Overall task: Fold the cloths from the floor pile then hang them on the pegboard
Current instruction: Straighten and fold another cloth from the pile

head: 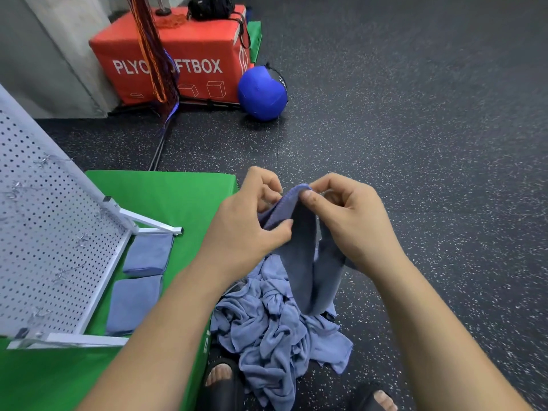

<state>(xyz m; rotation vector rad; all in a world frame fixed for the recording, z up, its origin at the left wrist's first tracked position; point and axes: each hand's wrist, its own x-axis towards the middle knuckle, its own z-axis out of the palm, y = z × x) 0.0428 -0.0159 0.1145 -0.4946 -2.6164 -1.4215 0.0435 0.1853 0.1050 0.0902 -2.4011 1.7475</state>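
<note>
Here the left hand (252,221) and right hand (350,221) are pinching a blue cloth's (302,256) top edge between fingertips, starting its fold; next, corners likely need matching.

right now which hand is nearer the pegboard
Left. The left hand pinches the held cloth on the side toward the pegboard. The right hand pinches the same cloth's top edge, farther from the pegboard.

Blue-grey cloth (299,256), green mat (166,191) (speckled black floor (415,114))

Head camera, close, forward and down
</note>
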